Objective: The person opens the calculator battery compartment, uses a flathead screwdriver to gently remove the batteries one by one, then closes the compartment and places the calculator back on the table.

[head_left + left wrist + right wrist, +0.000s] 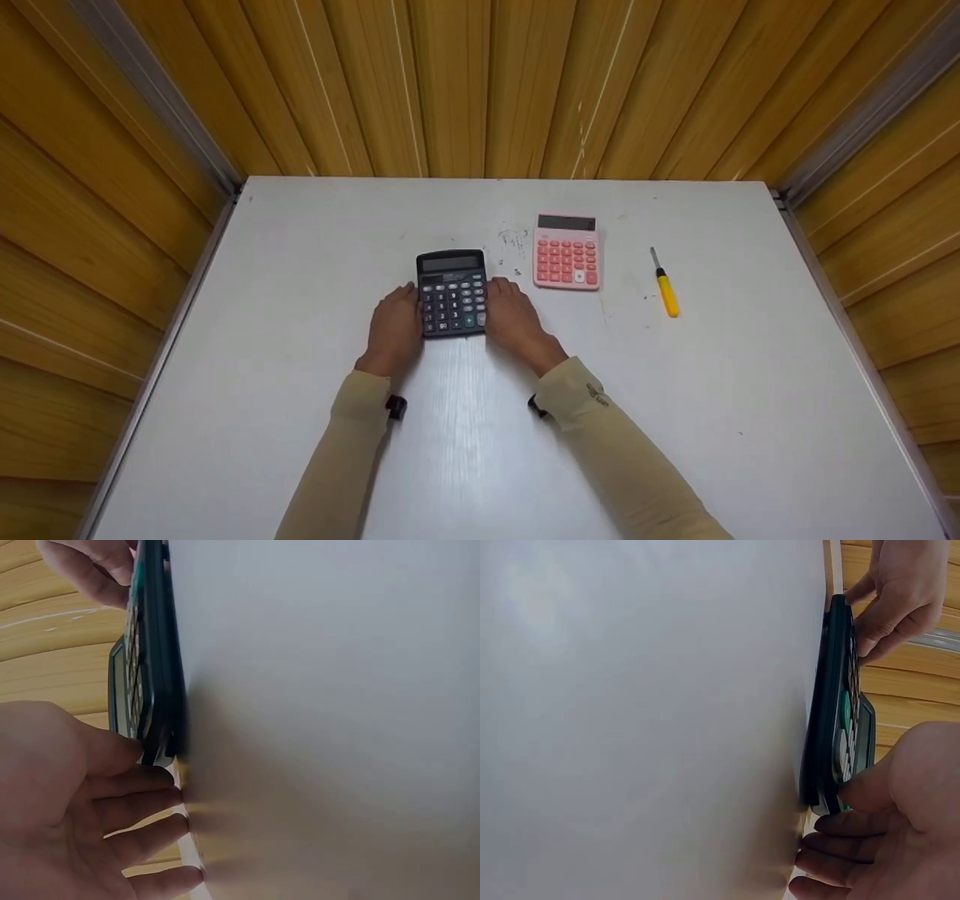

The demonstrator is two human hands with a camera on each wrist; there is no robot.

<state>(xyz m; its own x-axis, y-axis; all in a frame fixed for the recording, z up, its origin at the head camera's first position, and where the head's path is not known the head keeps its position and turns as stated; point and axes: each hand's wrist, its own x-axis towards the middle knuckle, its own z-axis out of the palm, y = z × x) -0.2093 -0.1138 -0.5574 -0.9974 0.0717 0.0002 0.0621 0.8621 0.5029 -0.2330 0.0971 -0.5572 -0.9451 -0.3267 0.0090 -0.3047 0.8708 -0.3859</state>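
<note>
A black calculator [454, 301] with a raised display at its far end lies face up between my two hands. My left hand [395, 330] grips its left edge; in the left wrist view the thumb [112, 750] lies against the calculator's side, and the other fingers reach down to the tabletop. On the opposite edge, my right hand [516, 324] holds it in the same way, with the thumb [870, 787] at the side near the keys. Whether the calculator's underside rests fully on the table cannot be told.
A pink calculator [566, 251] lies face up to the right of the black one. Farther right is a screwdriver [665, 291] with a yellow handle. All of it is on a white table [300, 247], bordered by wood-patterned walls [450, 90] at the back and sides.
</note>
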